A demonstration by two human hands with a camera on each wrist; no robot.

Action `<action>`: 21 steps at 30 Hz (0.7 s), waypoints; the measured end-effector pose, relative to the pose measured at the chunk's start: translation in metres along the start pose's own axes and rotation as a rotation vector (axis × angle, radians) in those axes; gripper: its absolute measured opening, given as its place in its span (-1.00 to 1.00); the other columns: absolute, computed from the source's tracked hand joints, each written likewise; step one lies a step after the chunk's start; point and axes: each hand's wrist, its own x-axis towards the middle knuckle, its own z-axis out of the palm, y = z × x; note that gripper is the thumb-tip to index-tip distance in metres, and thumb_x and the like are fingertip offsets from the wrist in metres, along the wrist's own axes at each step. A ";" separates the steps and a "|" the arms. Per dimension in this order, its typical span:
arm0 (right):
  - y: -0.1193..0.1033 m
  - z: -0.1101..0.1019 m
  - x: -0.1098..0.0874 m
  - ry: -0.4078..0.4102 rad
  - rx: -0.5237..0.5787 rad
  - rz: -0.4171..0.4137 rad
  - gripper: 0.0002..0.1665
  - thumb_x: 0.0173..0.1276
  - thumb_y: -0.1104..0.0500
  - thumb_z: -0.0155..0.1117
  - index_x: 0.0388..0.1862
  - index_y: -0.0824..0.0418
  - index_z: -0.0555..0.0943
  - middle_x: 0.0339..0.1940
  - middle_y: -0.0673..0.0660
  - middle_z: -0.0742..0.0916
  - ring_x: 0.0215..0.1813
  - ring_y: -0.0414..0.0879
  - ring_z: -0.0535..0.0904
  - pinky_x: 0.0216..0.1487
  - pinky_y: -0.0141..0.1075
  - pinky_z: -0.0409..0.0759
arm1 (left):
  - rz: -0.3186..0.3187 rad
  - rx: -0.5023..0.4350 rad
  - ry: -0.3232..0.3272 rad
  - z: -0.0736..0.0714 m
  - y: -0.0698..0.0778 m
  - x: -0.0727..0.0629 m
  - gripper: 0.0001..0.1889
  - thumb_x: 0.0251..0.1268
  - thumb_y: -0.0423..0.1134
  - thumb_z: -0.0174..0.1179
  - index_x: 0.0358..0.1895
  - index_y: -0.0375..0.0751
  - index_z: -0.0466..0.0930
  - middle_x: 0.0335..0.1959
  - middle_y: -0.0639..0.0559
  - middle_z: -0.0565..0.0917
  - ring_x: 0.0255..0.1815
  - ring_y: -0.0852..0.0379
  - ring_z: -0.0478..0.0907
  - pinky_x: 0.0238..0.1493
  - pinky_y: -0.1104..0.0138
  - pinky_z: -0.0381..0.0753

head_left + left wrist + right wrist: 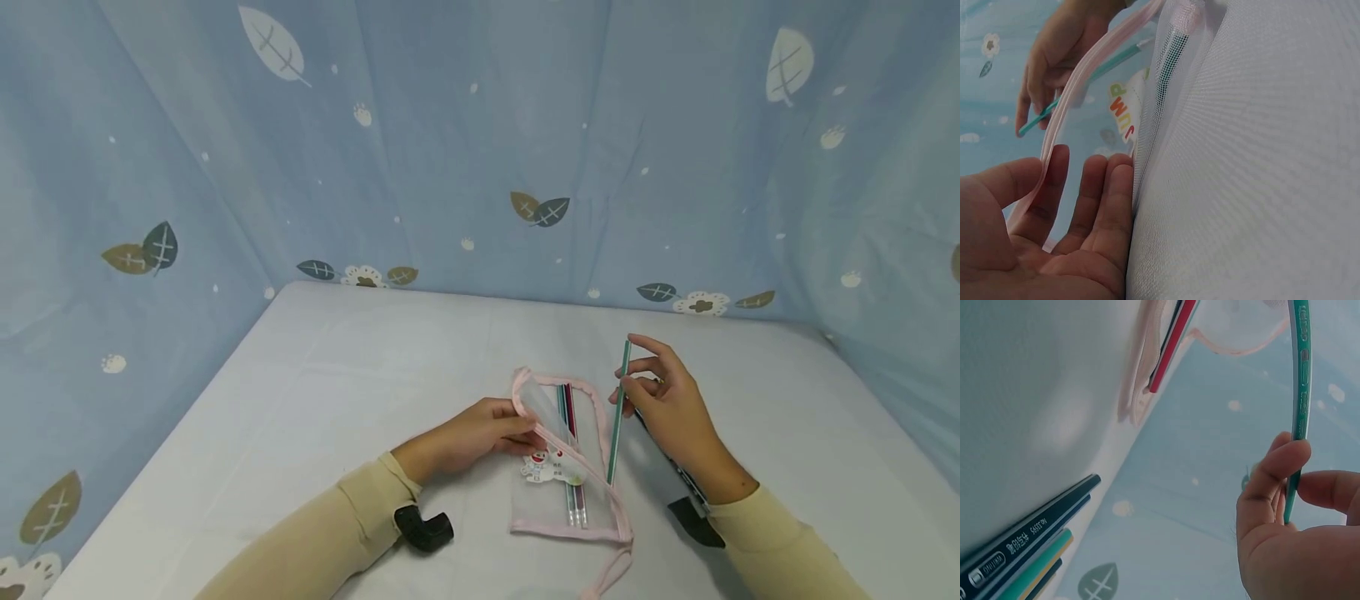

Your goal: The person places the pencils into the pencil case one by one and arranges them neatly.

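A see-through mesh pouch (570, 533) with pink trim and a cartoon print lies on the table. My left hand (480, 435) pinches its pink upper edge (1072, 87) between thumb and fingers, lifting that side so the mouth gapes. Inside are several pencils (572, 417), one of them red (1174, 347). To the right of the pouch, my right hand (675, 417) grips a green pencil (617, 429) near its upper end between thumb and fingers. The pencil's lower end overlaps the pouch's right edge in the head view.
Several dark and green pencils (1029, 540) lie on the table by my right forearm. Black wrist mounts (423, 529) sit on both wrists. A pink strap (611, 573) trails from the pouch's near corner. Behind the white table (375, 358) hangs a blue leaf-patterned curtain (450, 150).
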 end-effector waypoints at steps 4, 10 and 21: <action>-0.001 0.002 -0.001 -0.028 0.007 0.034 -0.31 0.52 0.37 0.07 0.56 0.16 0.15 -0.05 0.33 0.56 -0.36 -0.06 0.73 -0.39 -0.31 0.74 | 0.000 -0.003 -0.008 0.000 0.000 0.000 -0.70 0.54 -0.33 0.04 0.09 -0.57 0.49 0.00 -0.45 0.67 -0.01 0.08 0.69 0.24 0.16 0.67; 0.002 0.005 0.000 -0.066 0.041 0.081 -0.26 0.48 0.39 0.10 0.56 0.18 0.13 -0.02 0.35 0.55 -0.32 0.00 0.75 -0.37 -0.24 0.75 | -0.008 -0.012 0.005 0.001 0.002 -0.001 -0.71 0.53 -0.35 0.03 0.09 -0.57 0.49 0.02 -0.48 0.66 -0.01 0.07 0.69 0.24 0.15 0.67; 0.003 0.008 -0.001 -0.108 0.056 0.120 -0.29 0.45 0.41 0.13 0.52 0.23 0.17 -0.03 0.33 0.53 -0.35 -0.16 0.69 -0.35 -0.25 0.75 | -0.010 -0.013 0.010 0.001 0.002 0.000 -0.72 0.53 -0.36 0.04 0.08 -0.57 0.49 0.00 -0.46 0.67 -0.01 0.08 0.69 0.25 0.15 0.67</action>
